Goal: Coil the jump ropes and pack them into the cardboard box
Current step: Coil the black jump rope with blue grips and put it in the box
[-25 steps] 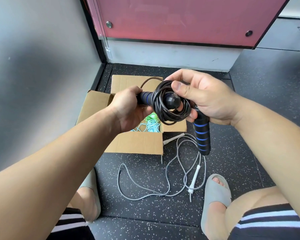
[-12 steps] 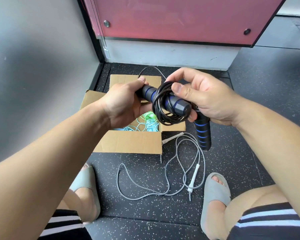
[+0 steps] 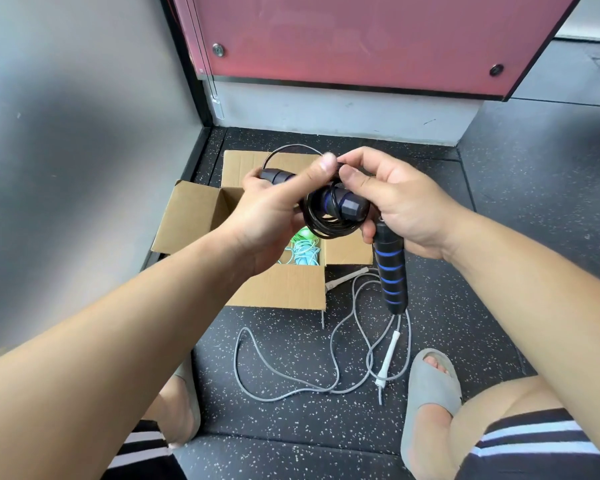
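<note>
Speckled black floor (image 3: pixel 499 202) at frame center: left hand (image 3: pixel 271 220) and right hand (image 3: pixel 402 206) both grip a coiled black jump rope (image 3: pixel 329 216) above an open cardboard box (image 3: pixel 278 289), a gray rope (image 3: pixel 326 362) loose below.

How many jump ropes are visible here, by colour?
Black rope: 1, coiled, held
Grey rope: 1, loose on the floor
Green-blue rope: 1 bundle in the box, partly hidden, so possibly more
Total: 3
</note>
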